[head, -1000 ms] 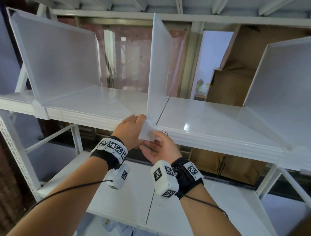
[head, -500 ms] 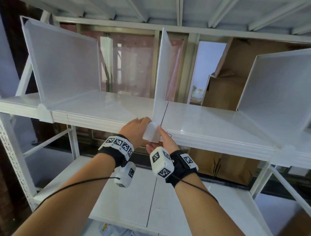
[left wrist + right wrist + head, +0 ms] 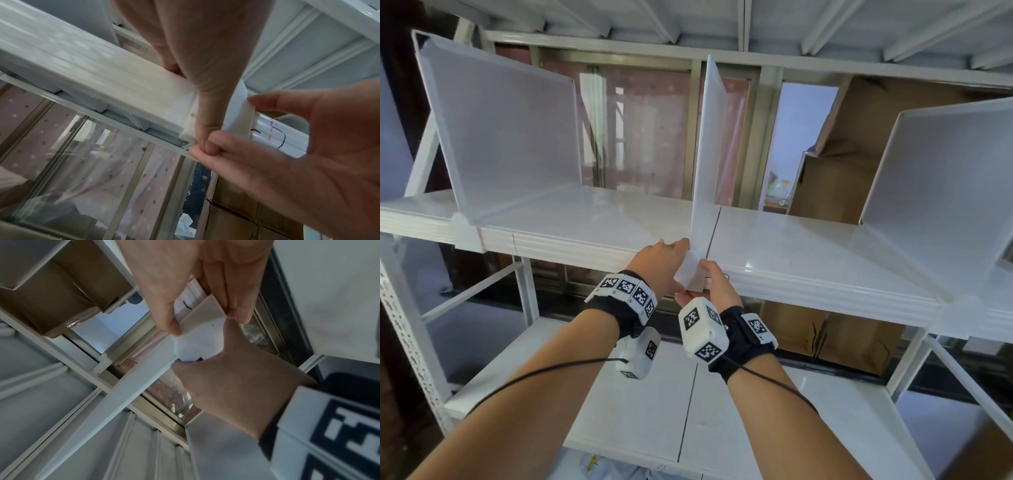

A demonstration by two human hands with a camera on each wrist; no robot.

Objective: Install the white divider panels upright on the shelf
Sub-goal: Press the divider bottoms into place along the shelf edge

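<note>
The middle white divider panel (image 3: 708,154) stands upright on the white shelf (image 3: 808,246), and its white front clip (image 3: 691,274) hangs over the shelf's front edge. My left hand (image 3: 677,262) holds the clip from the left: the thumb (image 3: 207,113) presses down its front face and the fingers reach over the shelf top. My right hand (image 3: 705,279) pinches the clip (image 3: 200,335) from the right and below, thumb (image 3: 166,316) on one side and fingers (image 3: 236,308) on the other. A left divider (image 3: 500,130) and a right divider (image 3: 945,188) also stand on the shelf.
The underside of another shelf (image 3: 722,20) runs close above the panels. A lower shelf (image 3: 637,411) lies beneath my forearms. Brown cardboard boxes (image 3: 835,178) stand behind the rack at right. A perforated white upright (image 3: 404,325) frames the left side, with a window behind.
My right hand rose from below the shelf edge and closed its fingers on the clip. The left hand stayed on the clip. My view moved closer and slightly up.
</note>
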